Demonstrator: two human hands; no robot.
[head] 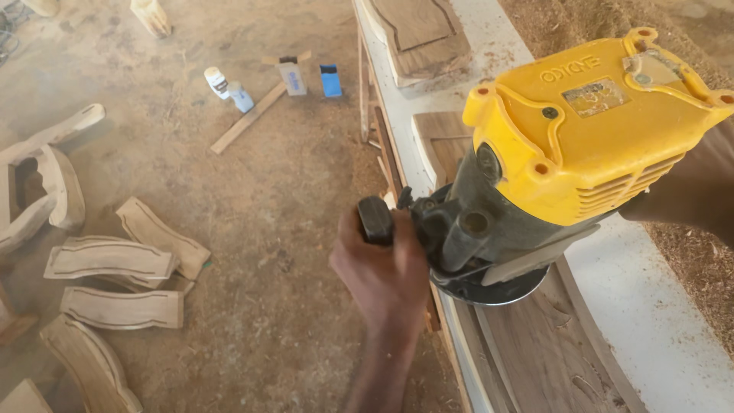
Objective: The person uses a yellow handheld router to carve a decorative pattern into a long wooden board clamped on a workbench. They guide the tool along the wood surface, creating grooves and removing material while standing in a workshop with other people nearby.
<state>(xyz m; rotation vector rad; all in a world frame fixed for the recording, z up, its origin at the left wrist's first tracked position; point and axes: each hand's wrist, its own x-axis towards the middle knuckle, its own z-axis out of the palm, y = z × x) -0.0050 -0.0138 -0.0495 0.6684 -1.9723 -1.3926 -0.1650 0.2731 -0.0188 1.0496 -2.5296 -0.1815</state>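
A wood router [535, 176] with a yellow cap and grey body stands base-down on a dark carved wooden panel [550, 352] lying on a white workbench [650, 306]. My left hand [386, 275] grips the router's black side handle [376, 220]. My right hand [688, 195] reaches around the far side of the router's body; its fingers are hidden behind the yellow cap. The round metal base [497, 291] rests flat on the panel near its upper end.
More dark carved panels [420, 34] lie further along the bench. On the dusty floor at left lie several pale carved wooden pieces [111, 260], a thin wooden slat [248, 118], two small bottles [229, 88] and small blue and white boxes [330, 80]. Sawdust covers the ground right of the bench.
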